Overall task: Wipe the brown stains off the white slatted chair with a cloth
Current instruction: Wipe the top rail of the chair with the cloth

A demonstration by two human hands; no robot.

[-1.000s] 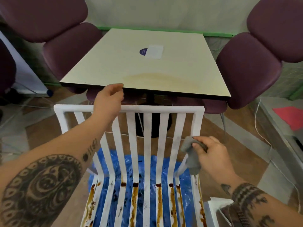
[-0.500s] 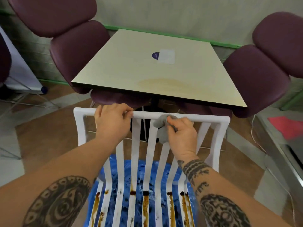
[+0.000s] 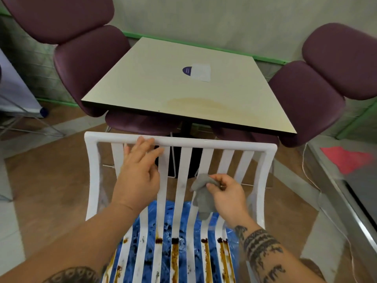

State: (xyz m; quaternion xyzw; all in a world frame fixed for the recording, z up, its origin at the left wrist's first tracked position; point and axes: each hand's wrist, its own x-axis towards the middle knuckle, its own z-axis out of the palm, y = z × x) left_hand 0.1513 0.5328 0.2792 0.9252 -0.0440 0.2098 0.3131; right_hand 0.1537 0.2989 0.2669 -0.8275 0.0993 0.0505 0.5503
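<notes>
A square cream-topped table [image 3: 163, 82] with a yellowish smear stands ahead, flanked by padded purple chairs at left [image 3: 85, 58] and right [image 3: 306, 99]. Behind is a pale wall [image 3: 204, 17] with a green strip [image 3: 265, 58]; below, a brown wood-look floor [image 3: 51, 180].

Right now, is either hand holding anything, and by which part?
The right hand pinches the cloth by its bunched upper end; the rest hangs loose. The left hand holds nothing, fingers open near the top of the chair.
</notes>
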